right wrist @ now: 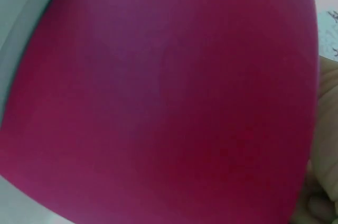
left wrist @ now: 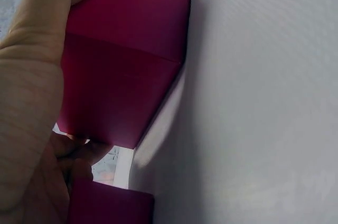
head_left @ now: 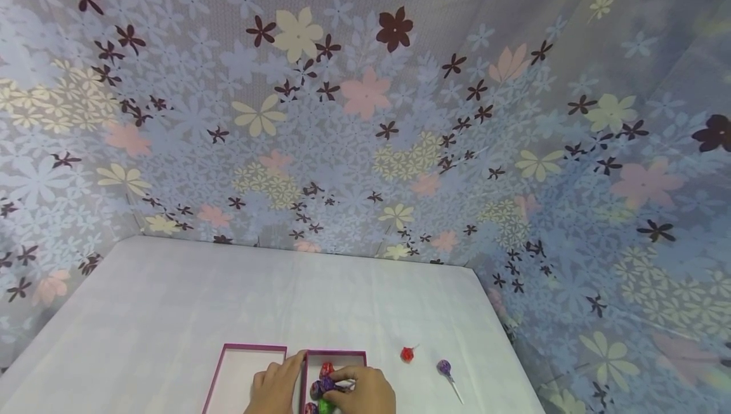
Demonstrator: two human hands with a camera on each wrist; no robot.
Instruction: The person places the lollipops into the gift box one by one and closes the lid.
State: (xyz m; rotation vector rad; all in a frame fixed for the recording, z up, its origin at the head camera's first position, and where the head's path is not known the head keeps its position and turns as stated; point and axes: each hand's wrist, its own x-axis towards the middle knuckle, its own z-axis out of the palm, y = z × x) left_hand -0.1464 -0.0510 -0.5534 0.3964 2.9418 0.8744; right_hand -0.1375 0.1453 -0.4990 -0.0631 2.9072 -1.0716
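Pinching purple lollipop [head_left: 327, 384] with right hand [head_left: 368, 392] inside right box [head_left: 337, 353]; touching right box's side with left hand [head_left: 276, 385]. Left wrist: clasping or bracing, can't tell. Right wrist: can't see pinch; best release gently, sparing red candy [head_left: 326, 369].

Booth-like tabletop space stands walled in by patterned drapery; whether it is a home or a studio cannot be told.
Creased blue-grey sheeting printed with cream, pink and maroon flowers [head_left: 337, 141] hangs behind and beside a broad, white-topped table [head_left: 188, 300].
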